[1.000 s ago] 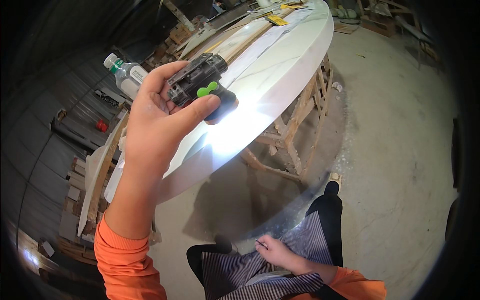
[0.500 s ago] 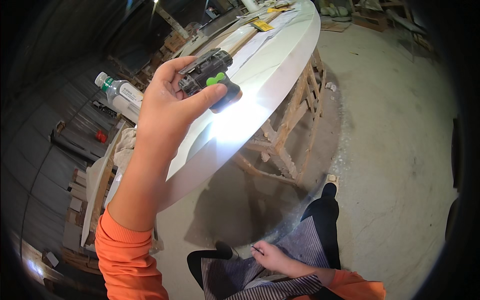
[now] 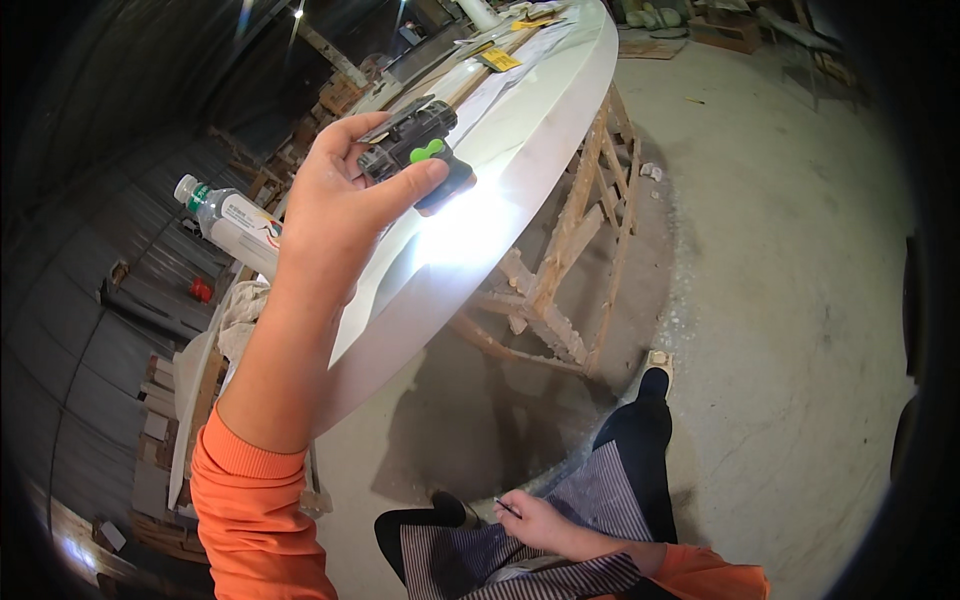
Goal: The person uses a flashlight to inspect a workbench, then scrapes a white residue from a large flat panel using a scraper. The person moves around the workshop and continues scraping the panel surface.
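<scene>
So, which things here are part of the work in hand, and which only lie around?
In use:
- left hand holding a black work light with green button
- white curved panel lit by it
- right hand holding a thin dark pen-like thing, unclear

Lying about:
- plastic water bottle
- yellow tag
- wooden trestle

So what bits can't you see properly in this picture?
Head view only:
- Black work light with a green button: the left hand covers its back, and its own glare washes out the glossy white curved panel beneath.
- Thin dark object in the right hand: too small to identify.
- Clear plastic bottle: its lower end is hidden behind the left forearm.
- Items at the panel's far end: too small and distorted.
</scene>
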Available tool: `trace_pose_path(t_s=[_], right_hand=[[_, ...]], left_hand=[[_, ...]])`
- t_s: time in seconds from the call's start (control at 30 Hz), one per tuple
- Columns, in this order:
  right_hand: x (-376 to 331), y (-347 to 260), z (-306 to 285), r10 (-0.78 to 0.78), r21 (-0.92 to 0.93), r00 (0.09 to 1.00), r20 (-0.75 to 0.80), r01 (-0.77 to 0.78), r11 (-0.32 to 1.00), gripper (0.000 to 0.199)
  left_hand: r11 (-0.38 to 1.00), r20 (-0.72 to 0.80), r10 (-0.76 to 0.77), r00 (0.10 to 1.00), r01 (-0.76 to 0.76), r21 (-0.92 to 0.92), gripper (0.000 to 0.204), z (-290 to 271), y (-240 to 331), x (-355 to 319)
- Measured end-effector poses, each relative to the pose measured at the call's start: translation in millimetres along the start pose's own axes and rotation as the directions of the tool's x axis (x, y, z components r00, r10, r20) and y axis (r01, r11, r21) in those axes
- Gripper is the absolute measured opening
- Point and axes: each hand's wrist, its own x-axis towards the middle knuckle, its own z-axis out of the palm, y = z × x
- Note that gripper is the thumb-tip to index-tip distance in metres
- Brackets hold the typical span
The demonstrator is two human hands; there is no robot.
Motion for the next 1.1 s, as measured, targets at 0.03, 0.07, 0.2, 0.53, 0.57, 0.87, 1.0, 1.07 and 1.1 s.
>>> trace_pose_path(t_s=[0.03,0.07,0.2,0.53,0.57,0.87,1.0,1.07,1.1], right_hand=[[0,0,0,0.009,0.013,1.000,0.010,-0.009,1.000,0.026],[0,1,0,0.018,0.025,1.000,0.018,-0.018,1.000,0.026],[0,3,1,0.004,0.032,1.000,0.028,-0.005,0.999,0.025],[-2,3,-4,-0.053,0.186,0.996,0.066,0.039,0.982,0.024],[-2,4,-4,-0.057,0.183,0.996,0.062,0.045,0.982,0.024],[18,3,-28,0.061,0.420,0.982,-0.178,0.020,0.908,0.015],[1,-35,-62,-0.019,0.514,0.904,-0.427,0.260,0.818,0.011],[-19,-60,-78,-0.078,0.310,0.860,-0.504,0.264,0.913,0.012],[-22,-73,-85,-0.117,0.319,0.851,-0.511,0.315,0.894,0.013]], left_hand=[[1.000,0.005,-0.002,1.000,0.002,0.001,0.073,2,1,2],[1.000,0.011,-0.011,1.000,0.011,-0.008,0.073,4,1,5],[1.000,-0.001,0.025,1.000,-0.025,0.007,0.070,15,4,15],[0.998,-0.010,0.010,1.000,-0.010,0.058,0.070,36,9,36],[0.997,-0.017,-0.017,1.000,0.019,0.077,0.070,38,12,38],[0.973,0.178,0.219,0.959,-0.229,0.032,0.068,34,33,-70],[0.982,0.345,0.151,0.926,-0.102,-0.157,0.071,12,-3,-180],[0.974,0.330,-0.001,0.944,0.075,-0.214,0.067,7,-39,-224],[0.936,0.302,-0.047,0.952,0.148,-0.318,0.067,7,-61,-240]])
